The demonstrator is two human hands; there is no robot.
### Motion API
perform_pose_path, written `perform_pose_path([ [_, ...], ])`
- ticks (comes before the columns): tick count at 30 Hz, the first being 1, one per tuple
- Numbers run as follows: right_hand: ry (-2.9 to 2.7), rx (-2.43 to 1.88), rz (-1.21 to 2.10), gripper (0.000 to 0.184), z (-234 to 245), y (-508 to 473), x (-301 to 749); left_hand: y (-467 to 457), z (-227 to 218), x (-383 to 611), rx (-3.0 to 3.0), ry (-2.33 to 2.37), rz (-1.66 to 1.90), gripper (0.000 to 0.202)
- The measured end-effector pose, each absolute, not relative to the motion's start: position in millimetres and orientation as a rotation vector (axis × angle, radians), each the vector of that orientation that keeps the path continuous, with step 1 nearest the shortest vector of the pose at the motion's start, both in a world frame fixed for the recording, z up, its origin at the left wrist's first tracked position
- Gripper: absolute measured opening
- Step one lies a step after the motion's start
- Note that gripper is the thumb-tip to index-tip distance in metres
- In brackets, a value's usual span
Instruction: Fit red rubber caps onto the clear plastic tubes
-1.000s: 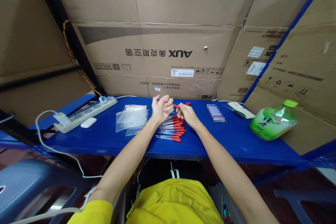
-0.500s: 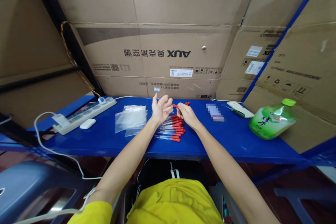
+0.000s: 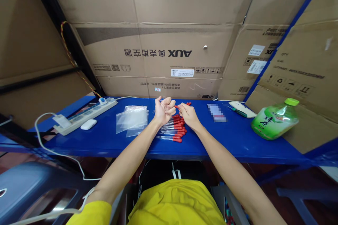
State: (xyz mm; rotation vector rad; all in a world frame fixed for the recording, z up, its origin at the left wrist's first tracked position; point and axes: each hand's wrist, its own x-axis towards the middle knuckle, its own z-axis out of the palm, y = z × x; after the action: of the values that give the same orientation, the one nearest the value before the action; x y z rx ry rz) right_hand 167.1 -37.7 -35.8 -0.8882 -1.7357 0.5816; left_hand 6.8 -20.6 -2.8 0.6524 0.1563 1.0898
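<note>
left hand (image 3: 164,110) fisted on a red-capped tube (image 3: 176,106) — right hand (image 3: 187,114) pinching its cap

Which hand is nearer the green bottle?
Right. The right hand is by the tubes, well left of the bottle. The left hand is just beyond it, farther left.

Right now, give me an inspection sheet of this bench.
Surface: blue bench, smooth.
Job's things: red-capped tubes piled at centre; held tube between the hands; clear bags left of them.
Clutter: green bottle tilted at right; white case by the power strip.
Hands: left hand curled on the held tube; right hand pinching its red end.
Cables: white cable hangs off the left edge.
Surroundings: cardboard boxes behind.
</note>
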Motion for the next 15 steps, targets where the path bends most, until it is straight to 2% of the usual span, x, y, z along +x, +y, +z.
perform_pose_path([
  [15, -1.740, -0.872, 0.596, 0.049, -31.9, -40.2, 165.4, -20.6, -4.0, 7.7, 0.623, 0.172, 1.072, 0.045],
])
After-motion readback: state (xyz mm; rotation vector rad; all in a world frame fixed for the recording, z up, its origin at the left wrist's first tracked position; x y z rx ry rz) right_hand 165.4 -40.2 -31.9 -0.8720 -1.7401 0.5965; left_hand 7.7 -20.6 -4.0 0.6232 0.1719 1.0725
